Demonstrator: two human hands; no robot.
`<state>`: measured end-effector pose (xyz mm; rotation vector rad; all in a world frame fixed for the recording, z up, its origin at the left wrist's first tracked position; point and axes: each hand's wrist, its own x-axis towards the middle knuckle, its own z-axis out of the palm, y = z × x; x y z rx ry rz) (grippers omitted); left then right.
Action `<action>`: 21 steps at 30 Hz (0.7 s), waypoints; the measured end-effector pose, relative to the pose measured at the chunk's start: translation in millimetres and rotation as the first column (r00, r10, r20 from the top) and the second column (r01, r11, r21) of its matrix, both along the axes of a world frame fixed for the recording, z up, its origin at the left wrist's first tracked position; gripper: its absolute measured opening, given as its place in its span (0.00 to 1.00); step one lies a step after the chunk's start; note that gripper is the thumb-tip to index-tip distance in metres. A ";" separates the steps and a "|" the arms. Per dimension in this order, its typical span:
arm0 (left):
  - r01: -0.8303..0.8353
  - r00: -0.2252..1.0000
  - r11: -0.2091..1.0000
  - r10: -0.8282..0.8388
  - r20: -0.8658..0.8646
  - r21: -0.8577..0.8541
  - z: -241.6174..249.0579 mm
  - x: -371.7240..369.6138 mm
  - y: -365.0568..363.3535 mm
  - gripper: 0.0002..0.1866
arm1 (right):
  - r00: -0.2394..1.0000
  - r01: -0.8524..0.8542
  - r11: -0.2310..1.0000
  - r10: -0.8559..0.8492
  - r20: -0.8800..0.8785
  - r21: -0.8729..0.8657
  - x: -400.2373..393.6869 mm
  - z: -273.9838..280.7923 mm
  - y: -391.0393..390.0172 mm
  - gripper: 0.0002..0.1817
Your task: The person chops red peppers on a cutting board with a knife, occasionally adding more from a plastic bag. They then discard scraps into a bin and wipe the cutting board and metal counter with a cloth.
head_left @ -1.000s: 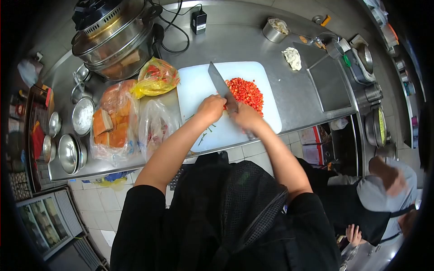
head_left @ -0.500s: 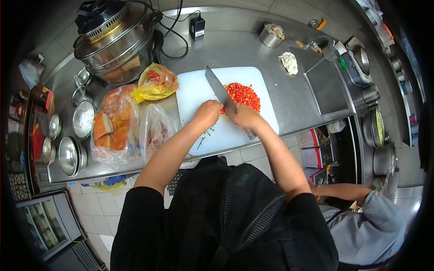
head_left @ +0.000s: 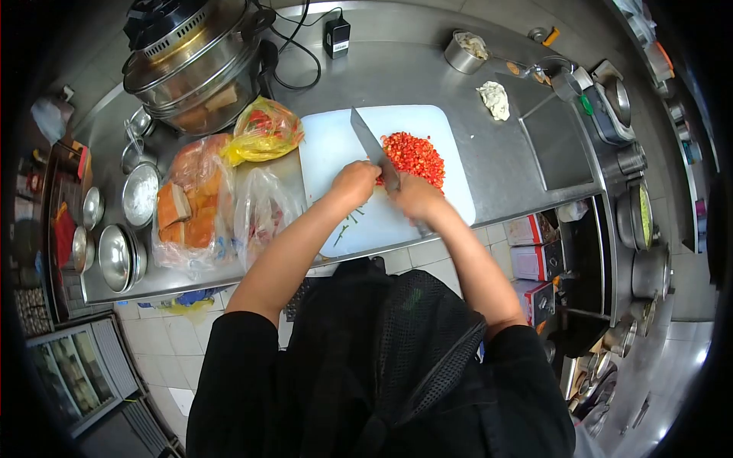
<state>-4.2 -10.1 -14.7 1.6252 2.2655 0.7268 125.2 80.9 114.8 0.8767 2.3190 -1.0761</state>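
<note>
My right hand is wrapped round the handle of a kitchen knife, whose broad blade points up and left over a white cutting board. Close to the left side of the blade, my left hand is closed with its fingers curled in. A few red bits show by its fingertips, but what it holds is hidden. Chopped red chilies lie heaped on the board, to the right of the blade. Several thin green stems are scattered below my left hand.
Left of the board lie a yellow bag of red chilies, a clear bag and a bag of orange-brown blocks. Steel bowls and a glass-sided cooker stand farther left. A sink is at right.
The view has shifted slightly. The person in grey at the lower right is now almost entirely out of sight. Both hands and the knife keep nearly the same place on the board.
</note>
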 end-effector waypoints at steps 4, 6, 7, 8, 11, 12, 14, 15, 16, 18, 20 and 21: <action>0.021 1.000 1.000 -0.021 -0.010 0.005 3.7 0.7 0.1 0.04 | 0.964 0.108 0.991 -0.086 -0.251 0.078 4.0 -34.1 5.3 0.13; 0.008 1.000 1.000 -0.008 0.019 -0.001 6.6 0.6 0.3 0.04 | 0.999 -0.019 0.999 0.018 -0.038 -0.031 -1.5 -16.6 22.1 0.13; 0.003 1.000 1.000 -0.003 0.007 0.004 6.8 0.7 -0.1 0.04 | 1.000 0.022 0.999 -0.022 -0.007 -0.046 -1.4 -2.0 10.9 0.17; 0.002 1.000 1.000 -0.002 -0.011 0.013 8.8 0.5 -0.5 0.04 | 1.000 0.024 0.998 -0.024 -0.005 -0.051 1.6 -10.6 1.7 0.17; 0.019 1.000 0.999 -0.019 0.001 0.036 7.0 -0.8 -1.3 0.04 | 0.972 0.127 0.988 -0.106 -0.212 0.088 6.0 -46.3 0.1 0.18; 0.027 1.000 0.999 -0.027 0.004 0.026 5.5 2.7 -6.4 0.04 | 0.971 0.135 0.988 -0.116 -0.208 0.079 9.7 -50.3 -1.7 0.18; -0.018 1.000 1.000 0.018 0.019 0.015 10.1 -0.2 -4.8 0.04 | 0.974 0.128 0.992 -0.123 -0.191 0.012 6.6 -50.5 6.6 0.24; -0.019 1.000 1.000 0.018 0.016 0.021 10.6 -0.5 -4.4 0.04 | 0.973 0.127 0.992 -0.121 -0.195 0.018 5.9 -47.1 6.0 0.24; -0.004 1.000 0.999 0.004 -0.010 0.033 9.6 0.5 -6.2 0.05 | 0.974 0.126 0.991 -0.116 -0.195 0.041 5.7 -44.9 3.0 0.23; 0.013 0.999 0.999 -0.011 -0.040 0.045 10.2 1.4 -9.3 0.05 | 0.973 0.127 0.990 -0.113 -0.200 0.063 4.9 -41.3 1.1 0.23; -0.003 0.999 1.000 0.003 -0.033 -0.013 14.3 1.7 -7.0 0.06 | 0.986 0.104 0.995 -0.101 -0.133 0.012 3.7 -36.2 7.1 0.23; -0.002 0.999 1.000 0.002 -0.035 -0.011 14.1 2.1 -4.5 0.06 | 0.986 0.105 0.994 -0.102 -0.135 0.015 1.3 -32.0 14.2 0.23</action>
